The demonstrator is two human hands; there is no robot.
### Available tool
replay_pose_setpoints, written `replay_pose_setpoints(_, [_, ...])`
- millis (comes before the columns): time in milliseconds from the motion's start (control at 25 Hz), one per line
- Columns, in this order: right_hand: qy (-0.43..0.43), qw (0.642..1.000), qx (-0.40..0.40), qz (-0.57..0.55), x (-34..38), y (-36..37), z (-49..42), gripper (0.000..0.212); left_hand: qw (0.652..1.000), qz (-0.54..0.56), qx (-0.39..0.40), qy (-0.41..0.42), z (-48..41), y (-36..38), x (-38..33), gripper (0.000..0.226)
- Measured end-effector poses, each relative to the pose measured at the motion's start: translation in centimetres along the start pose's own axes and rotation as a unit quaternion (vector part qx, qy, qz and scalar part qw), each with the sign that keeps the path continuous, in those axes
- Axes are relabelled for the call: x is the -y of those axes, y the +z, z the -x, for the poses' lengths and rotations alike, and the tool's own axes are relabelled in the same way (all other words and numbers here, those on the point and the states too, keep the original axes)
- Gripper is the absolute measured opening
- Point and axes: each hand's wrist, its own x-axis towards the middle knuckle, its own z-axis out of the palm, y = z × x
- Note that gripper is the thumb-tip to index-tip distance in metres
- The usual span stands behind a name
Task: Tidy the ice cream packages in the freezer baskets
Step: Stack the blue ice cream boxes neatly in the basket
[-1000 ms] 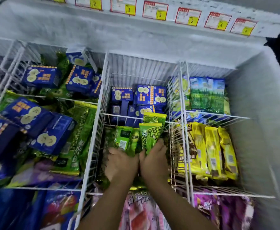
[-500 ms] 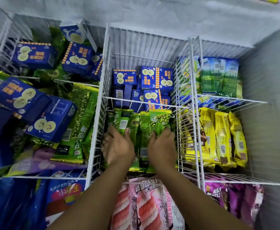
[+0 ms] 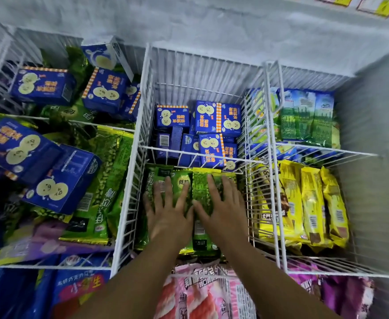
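Green ice cream packages lie flat side by side in the near compartment of the middle white wire basket. My left hand and my right hand press down on them with fingers spread and straight, thumbs almost touching. Blue ice cream boxes fill the far compartment of the same basket, behind a wire divider.
The left basket holds jumbled blue boxes and green packages. The right basket holds yellow bars in front and green-blue packs behind. Pink packages and purple ones lie nearer me. The frosted freezer wall rises behind.
My hands held green packages upright a second ago, then laid them down. Both hands now lie flat and spread on the packages. The camera has moved closer and tilted down.
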Motion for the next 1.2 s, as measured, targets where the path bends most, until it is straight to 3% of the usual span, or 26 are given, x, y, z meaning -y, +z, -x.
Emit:
replay_pose_setpoints(120, [0.026, 0.996, 0.085, -0.011, -0.6, 1.5, 0.1, 0.069, 0.999, -0.031, 0.01, -0.007, -0.2, 0.5, 0.1, 0.058])
replay_pose_setpoints(440, [0.044, 0.995, 0.086, 0.034, -0.3, 2.3, -0.2, 0.068, 0.998, -0.056, 0.004, -0.01, -0.6, 0.8, -0.4, 0.058])
replay_pose_setpoints(600, [-0.039, 0.998, -0.028, 0.032, 1.0, 0.4, 0.3, 0.06, 0.999, -0.038, -0.029, 0.019, 0.4, -0.7, -1.3, 0.06])
replay_pose_setpoints(720, [-0.147, 0.979, -0.136, 0.042, 2.1, -2.7, 0.5, 0.052, 0.982, 0.097, -0.151, 0.064, 2.3, -2.6, -1.8, 0.05])
replay_pose_setpoints(880, [-0.16, 0.969, -0.181, 0.057, 0.9, -8.0, -0.7, 0.053, 0.937, 0.173, -0.293, 0.083, 3.6, -5.1, -4.7, 0.046])
replay_pose_setpoints(1040, [-0.115, 0.971, -0.193, 0.084, -1.5, -12.3, -5.4, 0.05, 0.925, 0.204, -0.313, 0.074, 1.1, -10.0, -8.7, 0.049])
replay_pose_setpoints(1200, [-0.094, 0.973, -0.174, 0.12, -4.7, -13.4, -10.6, 0.057, 0.956, 0.128, -0.255, 0.068, -2.9, -13.0, -10.0, 0.062])
